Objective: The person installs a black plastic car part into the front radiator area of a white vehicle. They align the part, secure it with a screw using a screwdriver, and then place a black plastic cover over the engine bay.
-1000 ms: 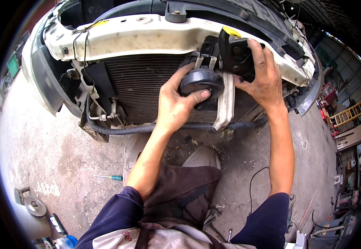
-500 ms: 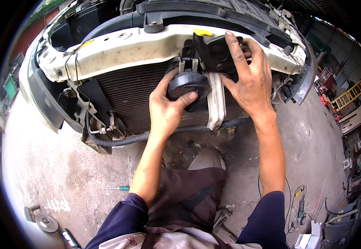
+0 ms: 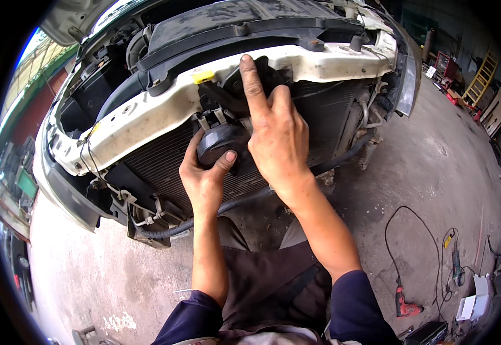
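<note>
A round black car horn [image 3: 220,142] sits in front of the radiator, below the white crossmember. My left hand [image 3: 205,185] is closed around it, thumb across its face and fingers at its left edge. My right hand [image 3: 280,141] is at the black hood latch [image 3: 234,86], index finger stretched up along it and the other fingers bent. Its thumb is hidden, as is much of the latch behind the hand. A yellow tab [image 3: 203,76] sticks out at the latch's left. Two light metal prongs [image 3: 212,119] stand at the horn's top.
The white crossmember [image 3: 158,109] runs over the finned radiator [image 3: 164,164], with a corrugated hose [image 3: 175,230] along its lower edge. On the concrete floor at right lie a red power drill [image 3: 407,305], a corded grinder [image 3: 456,267] and a white box [image 3: 473,302]. A yellow ladder [image 3: 480,75] leans farther back.
The view has shifted, moving the car's front leftward and down in the picture. My right hand has moved across the latch toward my left hand, its index finger now along the latch. The left keeps the horn.
</note>
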The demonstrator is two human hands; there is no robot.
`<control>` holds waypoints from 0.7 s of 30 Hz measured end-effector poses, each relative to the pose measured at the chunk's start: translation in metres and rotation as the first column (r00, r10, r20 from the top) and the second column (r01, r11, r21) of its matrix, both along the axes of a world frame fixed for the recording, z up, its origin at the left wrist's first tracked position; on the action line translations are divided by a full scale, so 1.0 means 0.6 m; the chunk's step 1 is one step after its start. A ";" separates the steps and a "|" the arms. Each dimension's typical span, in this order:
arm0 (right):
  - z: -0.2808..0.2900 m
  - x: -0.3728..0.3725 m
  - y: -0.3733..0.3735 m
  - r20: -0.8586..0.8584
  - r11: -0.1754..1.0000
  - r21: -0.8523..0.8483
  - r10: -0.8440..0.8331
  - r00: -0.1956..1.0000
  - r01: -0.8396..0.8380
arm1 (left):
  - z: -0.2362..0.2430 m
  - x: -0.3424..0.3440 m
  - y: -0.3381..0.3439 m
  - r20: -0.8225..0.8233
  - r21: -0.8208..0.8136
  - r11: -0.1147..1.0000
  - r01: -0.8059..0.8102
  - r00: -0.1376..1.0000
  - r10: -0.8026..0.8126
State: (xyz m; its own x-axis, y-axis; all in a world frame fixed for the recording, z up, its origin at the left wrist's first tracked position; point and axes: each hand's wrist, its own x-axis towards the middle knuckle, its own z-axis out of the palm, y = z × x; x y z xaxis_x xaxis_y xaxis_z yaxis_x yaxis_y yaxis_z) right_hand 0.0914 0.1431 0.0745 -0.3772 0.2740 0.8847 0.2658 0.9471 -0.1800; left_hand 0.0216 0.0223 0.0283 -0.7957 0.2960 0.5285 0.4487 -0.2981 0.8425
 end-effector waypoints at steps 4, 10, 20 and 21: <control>0.003 0.008 0.009 -0.015 0.999 -0.022 0.038 0.999 -0.039 | 0.004 0.007 0.005 -0.011 -0.019 1.000 0.004 1.000 -0.005; 0.004 0.011 0.017 -0.054 0.982 -0.075 0.172 0.984 -0.176 | 0.004 0.004 -0.002 -0.022 -0.008 1.000 0.012 1.000 -0.012; 0.004 0.011 0.035 -0.097 0.955 -0.064 0.282 0.955 -0.288 | 0.001 0.001 -0.001 -0.020 -0.007 1.000 0.008 1.000 -0.008; 0.005 0.011 0.036 -0.100 0.955 -0.066 0.282 0.954 -0.289 | 0.003 0.001 0.000 -0.019 -0.008 1.000 0.012 1.000 -0.012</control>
